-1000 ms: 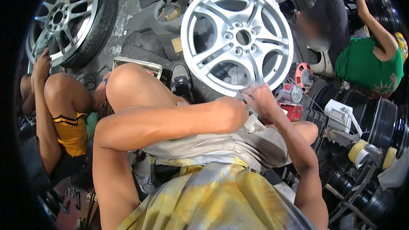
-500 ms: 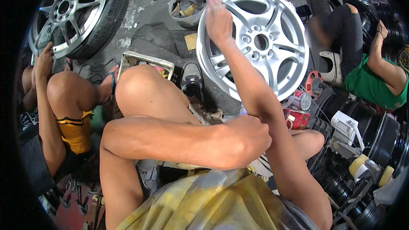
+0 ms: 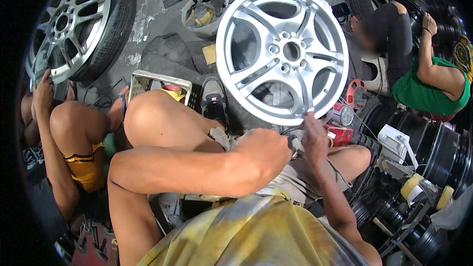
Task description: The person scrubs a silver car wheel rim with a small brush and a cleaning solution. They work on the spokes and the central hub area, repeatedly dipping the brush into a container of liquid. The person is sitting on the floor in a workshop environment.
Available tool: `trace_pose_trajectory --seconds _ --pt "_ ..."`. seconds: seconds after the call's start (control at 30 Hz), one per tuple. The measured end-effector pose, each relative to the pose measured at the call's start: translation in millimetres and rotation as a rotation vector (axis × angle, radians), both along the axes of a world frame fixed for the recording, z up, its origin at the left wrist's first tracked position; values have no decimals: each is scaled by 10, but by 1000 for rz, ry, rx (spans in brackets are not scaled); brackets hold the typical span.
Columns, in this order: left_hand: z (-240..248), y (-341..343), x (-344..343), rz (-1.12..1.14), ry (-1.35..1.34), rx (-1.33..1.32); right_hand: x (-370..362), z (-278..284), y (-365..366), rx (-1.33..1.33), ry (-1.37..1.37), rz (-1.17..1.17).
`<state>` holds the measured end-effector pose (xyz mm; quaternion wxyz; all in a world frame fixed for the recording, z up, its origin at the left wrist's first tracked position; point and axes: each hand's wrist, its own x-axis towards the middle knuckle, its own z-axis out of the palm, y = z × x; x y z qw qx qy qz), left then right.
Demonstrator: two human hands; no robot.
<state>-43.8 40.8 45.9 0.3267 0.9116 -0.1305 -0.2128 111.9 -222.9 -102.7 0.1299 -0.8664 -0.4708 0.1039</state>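
Wheel rim of smooth silver metal (image 3: pixel 274 61), round, with forked spokes and holes ringing its hub, sits before the person in the head view, near a rounded pale plastic bucket (image 3: pixel 202 32) of ragged scraps. The bare right hand (image 3: pixel 314 137) blurs at its near edge, so whether it grips cannot be told; the bare left hand (image 3: pixel 263 155) is balled into a fist, any contents hidden.

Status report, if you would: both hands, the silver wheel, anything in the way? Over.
Left hand curled, contents hidden. Right hand blurred, at near edge of silver wheel, contact unclear. Nothing across wheel's face; metal can close by.
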Motion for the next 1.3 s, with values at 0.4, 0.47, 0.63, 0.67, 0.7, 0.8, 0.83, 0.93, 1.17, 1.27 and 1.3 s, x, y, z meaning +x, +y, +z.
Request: trace_pose_trajectory --seconds 0.4,0.47,0.63,0.67,0.7,0.8,0.83,0.93,1.17,1.27,1.3 --pt "241 -6 235 -61 -33 74 2855 -764 2067 257 -494 -56" --pt "251 -23 264 -27 -3 103 2514 -830 2924 295 -298 -91" --pt "132 -17 363 43 -17 126 1628 -985 3673 441 -489 408" --pt "114 -9 363 70 -24 153 1663 -939 3650 402 -472 443" --pt "106 -26 371 83 -38 174 1780 -904 3523 354 -463 466" --pt "54 -62 378 81 -45 170 2580 -715 2967 275 -443 137" --pt "31 -43 377 85 -32 165 2665 -596 2733 172 -412 75" --pt "28 21 473 35 35 144 2769 -559 1661 -25 -565 -41" --pt "-264 -98 464 96 -104 130 1313 -99 -184 48 31 -429" --pt "-475 -220 484 19 -102 177 1023 -186 -533 133 107 -432" --pt "-552 -281 527 -8 -82 174 1008 -245 -609 215 93 -416"
